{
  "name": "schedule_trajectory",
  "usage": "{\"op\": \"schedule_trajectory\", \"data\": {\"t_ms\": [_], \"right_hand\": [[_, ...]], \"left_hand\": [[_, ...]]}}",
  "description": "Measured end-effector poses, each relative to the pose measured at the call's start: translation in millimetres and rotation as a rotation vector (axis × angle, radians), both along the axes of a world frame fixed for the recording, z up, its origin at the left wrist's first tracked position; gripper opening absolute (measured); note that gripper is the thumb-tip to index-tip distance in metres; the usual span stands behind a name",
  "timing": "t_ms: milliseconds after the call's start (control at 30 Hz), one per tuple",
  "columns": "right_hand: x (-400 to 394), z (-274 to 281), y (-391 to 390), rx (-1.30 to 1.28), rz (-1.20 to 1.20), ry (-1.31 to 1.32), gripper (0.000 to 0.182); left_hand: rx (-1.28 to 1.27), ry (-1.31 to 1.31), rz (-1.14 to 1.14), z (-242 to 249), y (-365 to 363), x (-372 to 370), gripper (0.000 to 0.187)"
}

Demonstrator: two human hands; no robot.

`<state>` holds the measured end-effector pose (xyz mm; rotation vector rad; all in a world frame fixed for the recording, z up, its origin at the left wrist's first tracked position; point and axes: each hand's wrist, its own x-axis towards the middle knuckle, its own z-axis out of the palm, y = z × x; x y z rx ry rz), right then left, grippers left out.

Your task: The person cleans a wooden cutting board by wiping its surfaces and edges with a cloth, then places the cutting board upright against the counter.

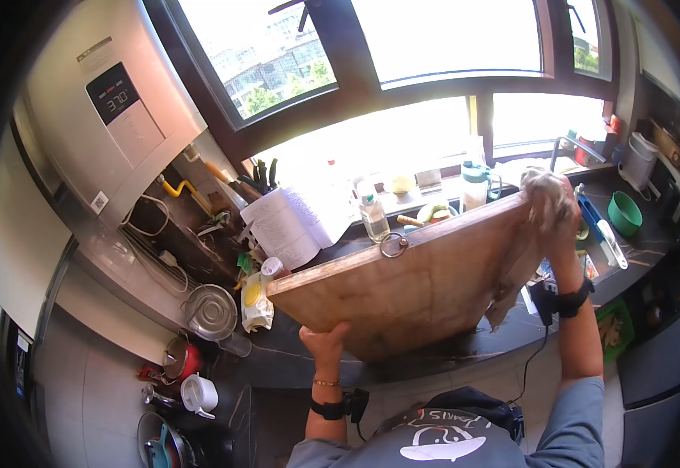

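A thick wooden cutting board with a metal ring on its top edge stands tilted on the dark countertop. My left hand grips the board near its lower left edge; most of the fingers are behind the wood. At the upper right corner, my right hand is closed on a crumpled, greyish-brown cloth pressed against the board. More of this cloth hangs down along the board's right side.
An open book, a clear bottle and a teal-lidded jug stand behind the board. To the right are a green bowl and a faucet. A glass lid and a white container lie left.
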<state>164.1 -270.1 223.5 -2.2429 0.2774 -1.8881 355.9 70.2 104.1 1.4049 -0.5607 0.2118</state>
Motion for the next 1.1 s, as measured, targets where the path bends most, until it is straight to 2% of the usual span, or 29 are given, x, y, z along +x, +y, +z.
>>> {"op": "schedule_trajectory", "data": {"t_ms": [33,100,167,200,233,267,333,367,400,467,500,567,600,633,700,800,967,1033,1067,1100], "right_hand": [[-10,-12,-13,0.107,-0.076,0.091,0.014],[-26,-52,-50,0.235,-0.229,0.022,0.021],[-48,-70,-90,-0.218,-0.827,0.23,0.03],[-47,-45,-77,0.123,-0.456,0.041,0.03],[-47,-20,-64,0.406,-0.101,-0.262,0.032],[-49,-2,-54,0.305,-0.186,-0.235,0.034],[-47,21,-29,-0.142,-0.653,-0.02,0.037],[-40,37,-12,-0.235,-0.612,-0.018,0.037],[-27,50,12,-0.261,-0.42,-0.033,0.037],[2,73,64,-0.214,0.075,-0.049,0.038],[14,81,92,-0.221,0.271,-0.02,0.038],[39,87,147,-0.301,0.528,0.098,0.038],[49,86,172,-0.369,0.568,0.159,0.038],[58,85,193,-0.453,0.535,0.243,0.037],[73,71,214,-0.562,0.467,0.102,0.033],[74,64,200,-0.585,0.447,0.085,0.031],[51,59,161,-0.629,0.338,0.161,0.025],[39,56,143,-0.627,0.241,0.254,0.021],[36,54,125,-0.583,0.25,0.243,0.018],[29,50,109,-0.58,0.156,0.256,0.019]], "left_hand": [[-0.034,-0.011,0.015,-2,0,2,0.032],[-0.08,-0.022,0.037,0,-2,8,0.032],[0.112,0.015,0.067,4,1,10,0.033],[0.117,0.02,0.072,7,1,9,0.033],[0.066,0.008,0.064,12,-1,9,0.033],[0.01,-0.008,0.053,18,-3,9,0.034],[-0.024,0.017,0.028,33,-4,4,0.034],[-0.055,0.042,0.005,39,-2,0,0.035],[-0.051,0.042,0.011,42,1,-4,0.035],[0.189,-0.057,0.109,46,6,-11,0.036],[0.19,-0.063,0.113,49,6,-16,0.036],[0.216,-0.155,0.151,53,4,-27,0.039],[0.208,-0.194,0.162,54,1,-30,0.039],[0.167,-0.198,0.159,54,-1,-30,0.04],[0.055,-0.173,0.137,46,0,-27,0.04],[-0.114,-0.052,0.089,31,2,-17,0.041],[-0.134,0.017,-0.086,45,10,-28,0.044],[-0.094,0.083,-0.069,43,13,-25,0.044],[-0.087,0.052,-0.027,40,16,-21,0.043],[-0.083,0.018,0.013,37,16,-16,0.042]]}}
